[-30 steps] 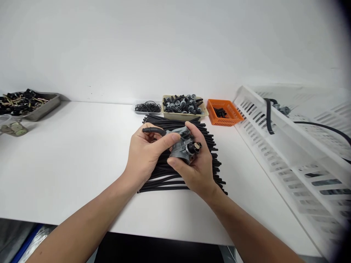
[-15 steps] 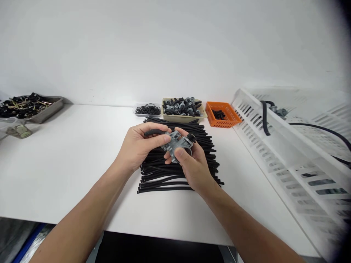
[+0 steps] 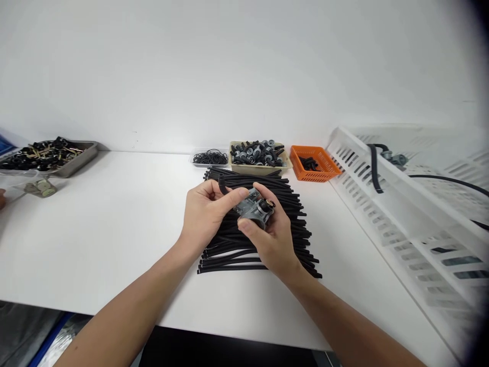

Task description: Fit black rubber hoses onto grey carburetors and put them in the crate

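Observation:
A grey metal part [image 3: 250,205] with a black fitting on its right side is held between both hands above a layer of black hoses [image 3: 229,255]. My right hand [image 3: 269,232] wraps round its right and lower side, thumb on the near rim. My left hand [image 3: 208,211] presses its thumb on the part's left end, and a short black tube [image 3: 222,184] sticks up between its thumb and fingers. Where the tube meets the part is hidden by the left fingers.
Behind the hoses stand a clear tray of thin black rings [image 3: 210,158], a cream tray of small fittings [image 3: 260,169] and an orange basket [image 3: 315,176]. A white crate [image 3: 385,204] fills the right; a metal tray [image 3: 80,160] is far left. Another person's fingertips [image 3: 2,199] show at the left edge.
The grey part has been turned in my hands, and the black tube now points up instead of left. The view has shifted slightly. Another person's fingertips have appeared at the left edge.

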`<action>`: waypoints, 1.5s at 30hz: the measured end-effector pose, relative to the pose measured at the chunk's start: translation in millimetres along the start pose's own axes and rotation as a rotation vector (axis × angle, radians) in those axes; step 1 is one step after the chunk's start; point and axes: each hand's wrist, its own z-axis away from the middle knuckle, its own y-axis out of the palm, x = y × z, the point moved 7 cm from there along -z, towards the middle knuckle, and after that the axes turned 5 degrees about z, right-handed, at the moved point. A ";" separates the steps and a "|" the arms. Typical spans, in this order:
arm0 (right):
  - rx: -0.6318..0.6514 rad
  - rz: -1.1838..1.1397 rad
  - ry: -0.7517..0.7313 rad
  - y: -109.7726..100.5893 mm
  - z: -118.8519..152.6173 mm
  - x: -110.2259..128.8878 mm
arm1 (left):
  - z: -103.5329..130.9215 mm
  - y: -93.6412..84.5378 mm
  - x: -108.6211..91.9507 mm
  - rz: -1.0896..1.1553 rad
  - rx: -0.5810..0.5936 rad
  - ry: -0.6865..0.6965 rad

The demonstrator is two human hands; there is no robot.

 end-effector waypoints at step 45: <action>0.279 -0.474 0.293 15.7 -4.7 -3.8 | 6.4 18.4 -11.7 0.111 0.355 0.014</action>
